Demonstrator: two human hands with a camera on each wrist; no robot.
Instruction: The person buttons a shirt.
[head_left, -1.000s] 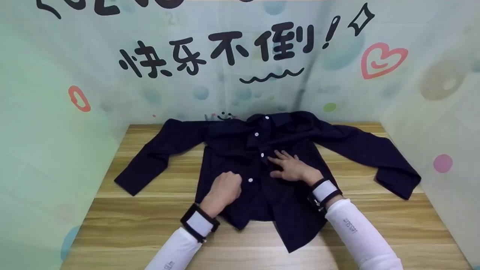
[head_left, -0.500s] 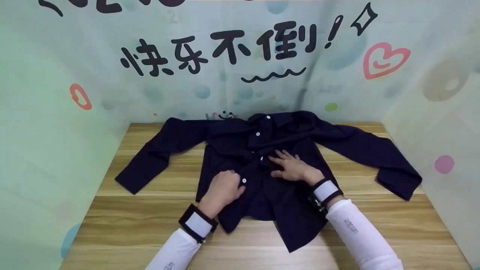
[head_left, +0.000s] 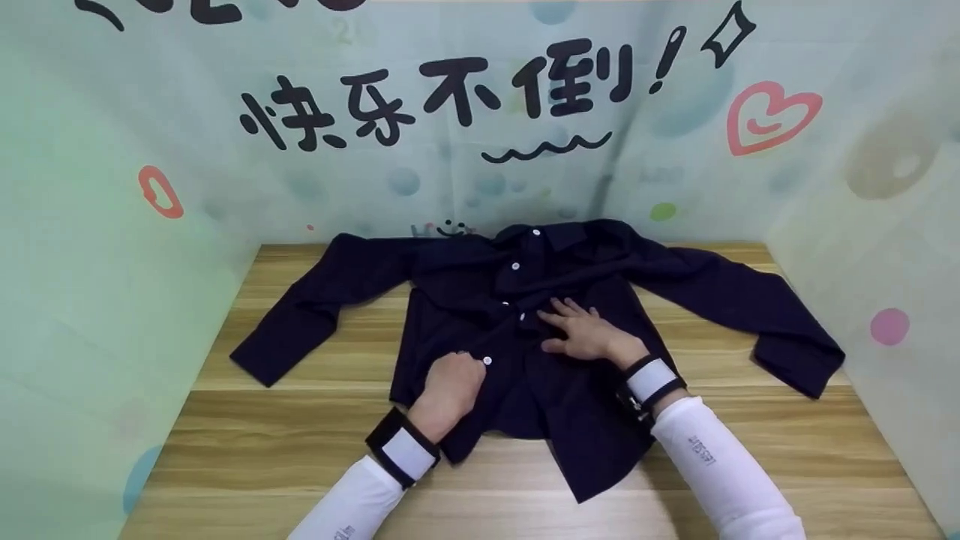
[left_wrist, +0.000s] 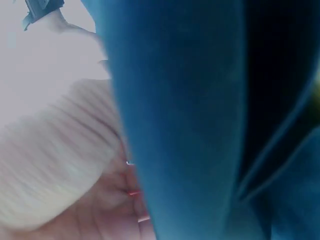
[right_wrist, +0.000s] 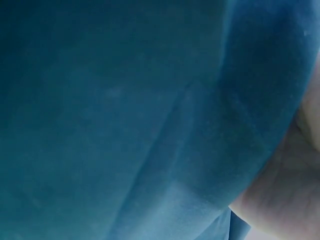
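A dark navy button-up shirt (head_left: 465, 330) lies front up, its sleeves spread to both sides and white buttons down the middle. With curled fingers my left hand (head_left: 450, 394) grips the shirt's left front panel, just beside a lower button (head_left: 487, 361). In the left wrist view the cloth (left_wrist: 175, 120) covers the fingertips, and part of the palm (left_wrist: 105, 207) shows. My right hand (head_left: 581, 334) rests on the right front panel, fingers spread. Cloth (right_wrist: 125, 125) fills most of the right wrist view, with a bit of that hand at the right edge.
The shirt lies on a wood-grain table (head_left: 285, 450). Its collar and shoulders reach the back, against a printed cloth backdrop (head_left: 375, 187). Side panels (head_left: 97, 300) of similar cloth stand left and right. The front panels part near the hem, where the back layer (head_left: 517, 412) shows.
My left hand has drawn the left front panel leftward, so its lower button and hem corner have shifted left and the gap between the panels is wider. My right hand has stayed in place.
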